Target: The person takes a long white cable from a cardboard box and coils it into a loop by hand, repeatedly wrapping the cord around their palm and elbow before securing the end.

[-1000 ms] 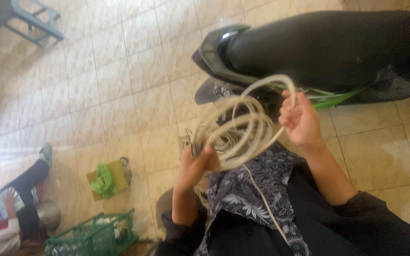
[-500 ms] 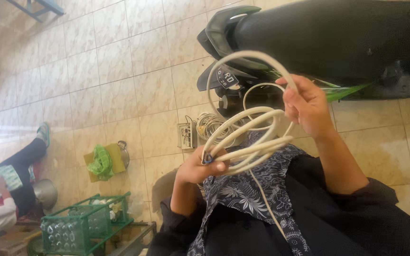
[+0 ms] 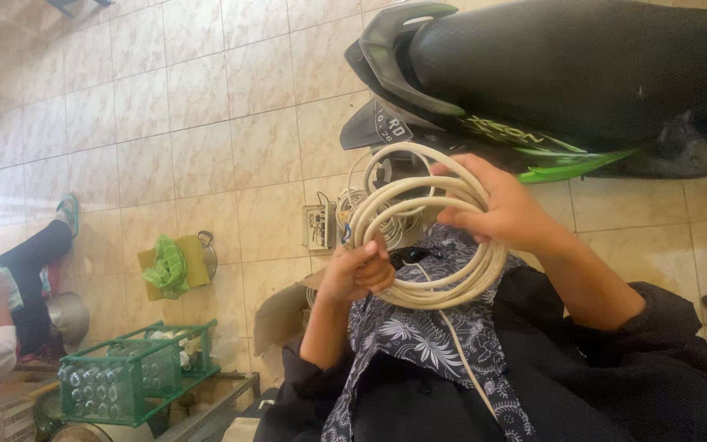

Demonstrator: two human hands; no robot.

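The cable coil [image 3: 431, 237], a bundle of cream-white loops, sits between both hands in the middle of the view, above a dark floral cloth [image 3: 419, 344] on the person's lap. The left hand [image 3: 358, 270] has its grip closed around the lower left side of the loops, fingers wrapped over the strands. The right hand [image 3: 505, 213] has its grip pressed on the upper right side, fingers curled over the top of the bundle. One thin strand hangs from the coil down across the cloth.

At lower left a green crate [image 3: 128, 372] holds rows of clear bottles. Further up the tiled floor [image 3: 206, 123] a small metal pot [image 3: 206, 254] stands beside a green bag [image 3: 168, 268] on a brown box; what the pot holds cannot be seen. A black scooter [image 3: 566, 74] fills the far right.

Compared with half a second ago, the loops are gathered tighter and flatter, no longer fanned upward, and the right hand sits lower over the bundle.
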